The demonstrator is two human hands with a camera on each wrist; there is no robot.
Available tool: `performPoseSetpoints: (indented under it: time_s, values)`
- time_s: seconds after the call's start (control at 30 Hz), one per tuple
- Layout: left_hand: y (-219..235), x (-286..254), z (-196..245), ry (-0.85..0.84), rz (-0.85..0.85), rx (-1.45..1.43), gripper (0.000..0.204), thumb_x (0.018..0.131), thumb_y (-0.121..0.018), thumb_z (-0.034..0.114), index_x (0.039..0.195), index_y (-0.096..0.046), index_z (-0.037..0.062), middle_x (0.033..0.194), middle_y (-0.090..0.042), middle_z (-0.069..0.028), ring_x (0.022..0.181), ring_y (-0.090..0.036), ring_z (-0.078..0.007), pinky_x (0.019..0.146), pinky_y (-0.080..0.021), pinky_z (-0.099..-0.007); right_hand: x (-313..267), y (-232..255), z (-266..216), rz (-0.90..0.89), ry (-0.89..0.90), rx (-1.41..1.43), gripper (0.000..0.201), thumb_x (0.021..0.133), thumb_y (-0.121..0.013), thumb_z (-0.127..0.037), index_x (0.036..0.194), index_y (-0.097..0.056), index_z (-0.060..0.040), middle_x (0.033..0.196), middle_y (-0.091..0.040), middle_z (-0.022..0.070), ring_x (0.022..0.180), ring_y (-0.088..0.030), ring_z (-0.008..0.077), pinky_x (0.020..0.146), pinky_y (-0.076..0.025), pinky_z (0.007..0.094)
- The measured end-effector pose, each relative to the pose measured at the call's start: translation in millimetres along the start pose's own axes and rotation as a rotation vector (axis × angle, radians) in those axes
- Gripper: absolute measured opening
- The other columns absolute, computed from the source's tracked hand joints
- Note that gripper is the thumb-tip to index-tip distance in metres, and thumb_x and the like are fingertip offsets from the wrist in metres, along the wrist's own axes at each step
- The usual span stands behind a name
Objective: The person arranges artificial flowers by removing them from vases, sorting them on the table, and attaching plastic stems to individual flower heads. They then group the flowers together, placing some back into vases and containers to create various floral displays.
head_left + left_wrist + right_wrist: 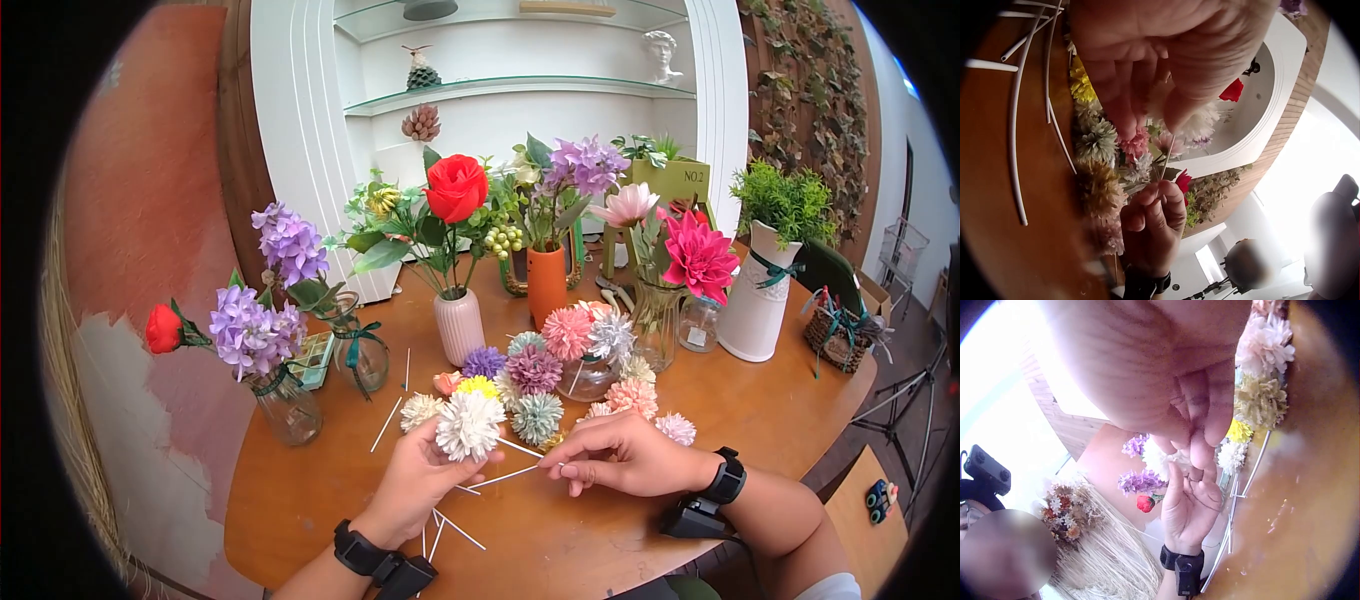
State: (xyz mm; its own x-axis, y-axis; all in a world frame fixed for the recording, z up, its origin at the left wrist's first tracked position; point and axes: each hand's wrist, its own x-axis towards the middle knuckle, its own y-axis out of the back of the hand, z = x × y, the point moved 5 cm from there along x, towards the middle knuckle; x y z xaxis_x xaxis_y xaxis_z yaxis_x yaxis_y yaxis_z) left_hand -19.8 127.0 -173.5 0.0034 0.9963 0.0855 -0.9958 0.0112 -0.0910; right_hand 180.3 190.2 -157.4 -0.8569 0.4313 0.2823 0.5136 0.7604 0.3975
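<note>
My left hand [440, 462] grips a white paper flower head [468, 424] just above the wooden table [300, 490]. My right hand [562, 466] pinches one end of a thin white stick [510, 474] that points toward the flower's underside. In the left wrist view, the left hand [1147, 69] holds the white flower [1202, 122], and the stick [1168, 156] runs down to the right hand [1150, 215]. The right wrist view has the right hand's fingers [1200, 425] close above the left hand [1191, 503] and the white flower [1161, 460].
Several loose white sticks [388, 422] lie on the table around my hands. A cluster of colourful paper flower heads [535, 372] sits just beyond them. Vases of flowers stand behind: a pink ribbed vase [459, 326], an orange vase [546, 284], glass jars [287, 405] and a white vase [757, 300].
</note>
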Motion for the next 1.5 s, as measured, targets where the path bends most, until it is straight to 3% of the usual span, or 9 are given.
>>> performPoseSetpoints:
  time_s: [0.1,0.23,0.43,0.5,0.7,1.0,1.23,1.43,1.5]
  values:
    - [2,-2,-10,0.182,-0.118,-0.07,0.04,0.095,-0.06,0.019,0.129,-0.048,0.0011,0.118,-0.064,-0.0134,0.101,-0.066,-0.0198,0.077,-0.052,-0.0269,0,-1,2,0.005,-0.037,0.047,0.02,0.093,-0.061,-0.01,0.111,-0.066,-0.0012,0.091,-0.066,0.0075,0.075,-0.067,0.0114,0.067,-0.055,0.0242]
    - [-4,-4,-13,0.188,-0.203,-0.005,0.038,0.098,-0.056,0.026,0.126,-0.051,0.0014,0.116,-0.065,-0.014,0.101,-0.066,-0.02,0.076,-0.052,-0.0278,0,-1,1,-0.011,-0.039,0.042,0.02,0.093,-0.061,-0.01,0.11,-0.066,-0.0011,0.092,-0.067,0.0069,0.075,-0.067,0.011,0.067,-0.054,0.0254]
    - [-8,-7,-8,0.09,-0.181,-0.036,0.032,0.094,-0.063,0.017,0.121,-0.058,0.0018,0.116,-0.066,-0.0107,0.101,-0.066,-0.0197,0.076,-0.052,-0.0287,-1,-7,-4,-0.123,0.064,-0.016,0.02,0.092,-0.063,-0.009,0.111,-0.066,-0.0023,0.096,-0.068,0.008,0.075,-0.067,0.0122,0.07,-0.053,0.0276]
    - [-8,-6,-6,0.045,-0.183,-0.103,0.033,0.09,-0.067,0.011,0.12,-0.06,0.0017,0.115,-0.066,-0.0105,0.099,-0.066,-0.0193,0.075,-0.052,-0.0289,0,-11,-9,-0.148,0.225,-0.147,0.023,0.091,-0.064,-0.01,0.113,-0.066,-0.0045,0.097,-0.068,0.0083,0.078,-0.065,0.014,0.07,-0.053,0.0274]
    - [-9,-7,-6,0.068,-0.193,-0.09,0.033,0.088,-0.068,0.006,0.119,-0.059,0.0005,0.112,-0.067,-0.0108,0.097,-0.066,-0.0175,0.075,-0.051,-0.026,-3,-18,-13,-0.312,0.082,-0.106,0.032,0.091,-0.064,-0.013,0.122,-0.061,-0.0069,0.103,-0.065,0.0078,0.083,-0.064,0.0158,0.069,-0.053,0.0271]
    - [-14,-8,-4,0.107,-0.177,0.005,0.033,0.086,-0.071,0.005,0.116,-0.059,-0.001,0.104,-0.069,-0.0091,0.081,-0.064,-0.0117,0.072,-0.053,-0.0254,-5,-24,-10,-0.387,0.085,-0.076,0.039,0.091,-0.064,-0.015,0.128,-0.056,-0.0056,0.108,-0.062,0.0089,0.086,-0.065,0.016,0.07,-0.055,0.0272]
    - [-13,-8,-5,0.093,-0.125,-0.016,0.027,0.085,-0.072,0.008,0.109,-0.064,-0.001,0.092,-0.067,-0.0033,0.072,-0.06,-0.0075,0.063,-0.049,-0.0222,-5,-23,-12,-0.342,0.074,-0.083,0.038,0.09,-0.065,-0.01,0.127,-0.058,-0.0063,0.115,-0.062,0.0086,0.087,-0.064,0.0152,0.069,-0.055,0.0267]
    - [-4,-4,-9,0.045,-0.05,-0.084,0.025,0.086,-0.071,0.009,0.108,-0.065,-0.001,0.095,-0.068,-0.0045,0.075,-0.06,-0.0069,0.063,-0.047,-0.0206,-4,-9,-17,-0.174,0.17,-0.15,0.026,0.09,-0.066,-0.013,0.114,-0.064,-0.0025,0.102,-0.064,0.0072,0.082,-0.066,0.0145,0.066,-0.054,0.0259]
    - [1,-3,-8,0.038,0.057,-0.076,0.022,0.085,-0.071,0.008,0.104,-0.064,-0.0003,0.087,-0.068,-0.0048,0.068,-0.057,-0.0069,0.06,-0.046,-0.0209,-4,-6,-23,-0.123,0.166,-0.119,0.023,0.089,-0.066,-0.012,0.11,-0.067,-0.0024,0.096,-0.066,0.0064,0.079,-0.065,0.0134,0.065,-0.054,0.0251]
